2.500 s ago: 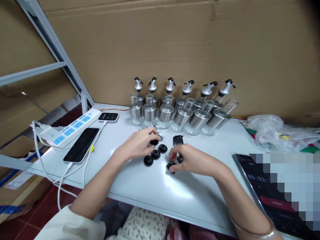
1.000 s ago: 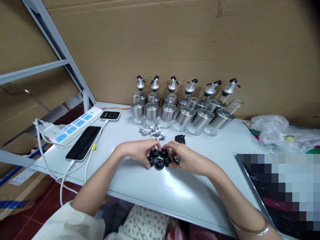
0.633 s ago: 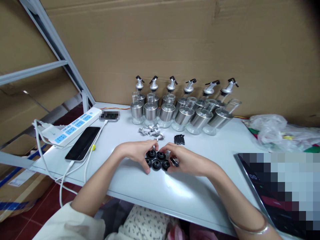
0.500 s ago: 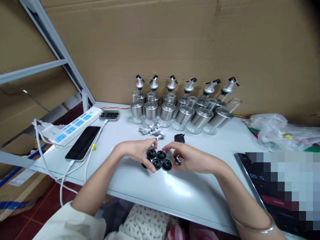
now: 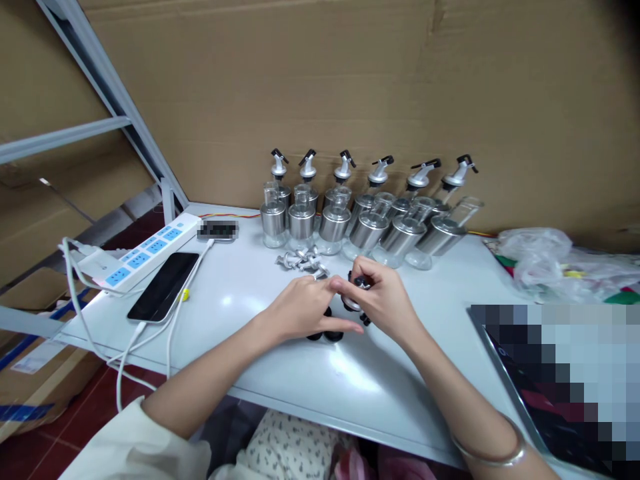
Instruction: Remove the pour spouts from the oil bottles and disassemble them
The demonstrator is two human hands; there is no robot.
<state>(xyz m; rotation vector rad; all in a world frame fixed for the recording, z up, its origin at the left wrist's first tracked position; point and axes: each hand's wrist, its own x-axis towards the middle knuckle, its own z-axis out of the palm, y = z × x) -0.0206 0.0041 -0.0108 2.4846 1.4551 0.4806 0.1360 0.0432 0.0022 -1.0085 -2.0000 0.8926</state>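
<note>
My right hand [image 5: 383,293] is closed, its fingers pinching a black round stopper [image 5: 351,304]. Small dark pieces, partly covered by those fingers, show around it; a little black part [image 5: 366,320] sticks out below the hand. My left hand [image 5: 305,307] is open, back upward, with the thumb stretched out to the right. Its fingertips reach to the right hand; whether they touch the stopper I cannot tell. Under the left hand, more black stoppers [image 5: 333,336] lie on the table, mostly hidden. Silver pourer heads [image 5: 303,260] lie in a pile just behind.
Several glass-and-steel bottles [image 5: 336,225] stand in two rows at the back, the rear ones with pourers. A power strip [image 5: 150,250] and a phone [image 5: 164,287] with white cables lie left. Plastic bags [image 5: 543,260] and a dark-screened device [image 5: 520,373] are at right.
My right hand has lifted a stopper from the group and turned inward. The left hand has moved right, over the remaining stoppers, and come close to the right hand.
</note>
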